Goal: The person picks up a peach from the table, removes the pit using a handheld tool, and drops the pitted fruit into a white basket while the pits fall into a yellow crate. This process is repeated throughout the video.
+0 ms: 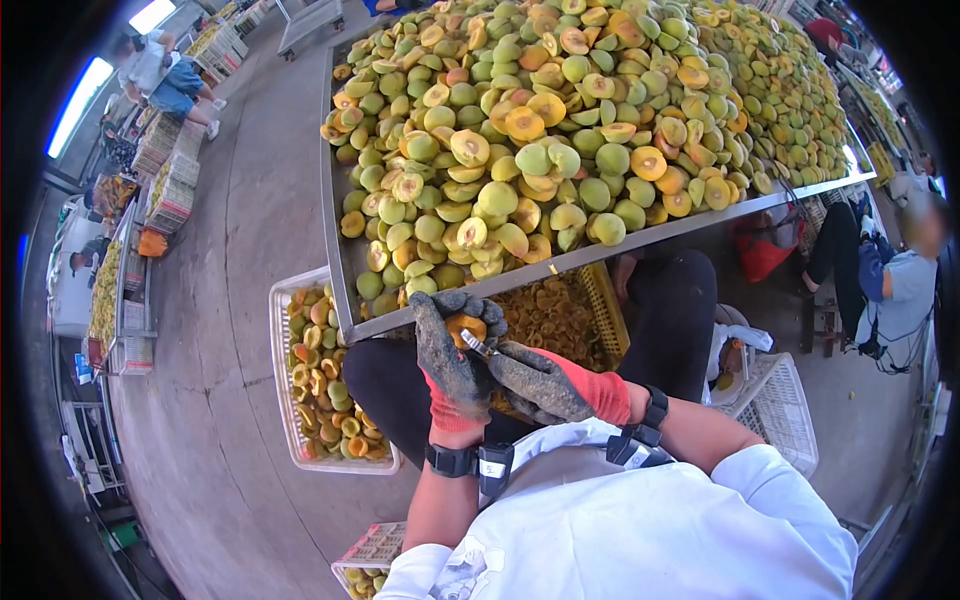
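My left hand (pixel 447 350), in a grey-coated red glove, is closed round an orange-fleshed peach half (pixel 462 326) just in front of the table's near edge. My right hand (pixel 540 380), gloved the same way, grips a small metal pitting tool (pixel 478 343). Its shiny end lies against the cut face of the fruit; the handle is hidden in my fingers. Beyond my hands, a heap of green and yellow peach halves (pixel 530 160) covers the metal-edged table (pixel 640 238). Some show the cut face, others the skin.
Below the table edge a yellow crate (pixel 612 325) holds brown pits and scraps. Left of my knee stands a white crate (pixel 285 400) of peach halves. Another white crate (pixel 785 400) is at right. A seated person (pixel 900 285) works at right; another person (pixel 165 75) is far left.
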The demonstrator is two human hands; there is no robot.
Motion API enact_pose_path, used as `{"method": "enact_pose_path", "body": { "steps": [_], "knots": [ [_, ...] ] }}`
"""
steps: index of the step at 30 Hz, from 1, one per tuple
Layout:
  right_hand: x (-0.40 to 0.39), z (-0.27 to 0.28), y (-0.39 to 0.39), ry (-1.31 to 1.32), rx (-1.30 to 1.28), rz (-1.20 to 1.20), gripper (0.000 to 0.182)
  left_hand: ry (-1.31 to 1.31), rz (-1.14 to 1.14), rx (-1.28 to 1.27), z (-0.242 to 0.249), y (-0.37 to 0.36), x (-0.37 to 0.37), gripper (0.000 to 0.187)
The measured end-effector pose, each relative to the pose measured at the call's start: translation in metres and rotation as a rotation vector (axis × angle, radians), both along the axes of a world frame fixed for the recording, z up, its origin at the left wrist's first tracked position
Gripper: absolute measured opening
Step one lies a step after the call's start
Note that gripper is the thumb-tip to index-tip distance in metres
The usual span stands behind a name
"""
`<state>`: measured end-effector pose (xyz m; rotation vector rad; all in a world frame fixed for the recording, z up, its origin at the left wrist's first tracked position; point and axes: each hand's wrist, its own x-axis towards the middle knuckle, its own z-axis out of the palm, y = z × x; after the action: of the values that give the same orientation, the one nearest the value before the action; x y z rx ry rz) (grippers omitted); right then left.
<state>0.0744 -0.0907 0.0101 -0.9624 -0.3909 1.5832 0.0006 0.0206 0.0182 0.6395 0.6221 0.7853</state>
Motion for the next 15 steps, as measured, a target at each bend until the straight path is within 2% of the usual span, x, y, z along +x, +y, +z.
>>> {"method": "enact_pose_path", "body": {
  "steps": [1,2,4,7,10,11,13,14,15],
  "knots": [
    [0.005,0.013,-0.003,0.109,-0.098,0.055,0.026,-0.001,-0.001,0.000,0.000,0.000,0.001,0.044],
    [0.009,0.009,-0.005,0.109,-0.097,0.053,0.026,0.008,0.005,0.002,-0.001,-0.001,0.002,0.044],
    [0.013,0.001,-0.008,0.412,-0.093,0.225,0.031,0.017,0.011,0.002,0.000,-0.001,0.005,0.045],
    [0.007,0.006,-0.008,0.258,-0.073,0.127,0.034,0.028,0.026,-0.008,0.006,-0.004,0.008,0.046],
    [0.014,-0.001,-0.015,0.342,-0.107,0.196,0.033,-0.001,0.065,-0.026,0.006,0.001,0.008,0.045],
    [0.018,0.000,-0.018,0.344,-0.105,0.198,0.033,-0.090,0.105,-0.028,0.000,0.008,0.008,0.044],
    [0.025,0.010,-0.019,0.061,-0.031,0.311,0.027,-0.185,0.152,-0.025,-0.011,0.017,0.007,0.044],
    [0.023,0.018,-0.020,-0.051,-0.080,0.179,0.029,0.069,0.175,0.421,-0.016,0.020,0.005,0.043],
    [0.022,0.018,-0.017,-0.048,-0.078,0.180,0.029,0.335,0.185,0.862,-0.018,0.022,0.004,0.042]
  ]
}}
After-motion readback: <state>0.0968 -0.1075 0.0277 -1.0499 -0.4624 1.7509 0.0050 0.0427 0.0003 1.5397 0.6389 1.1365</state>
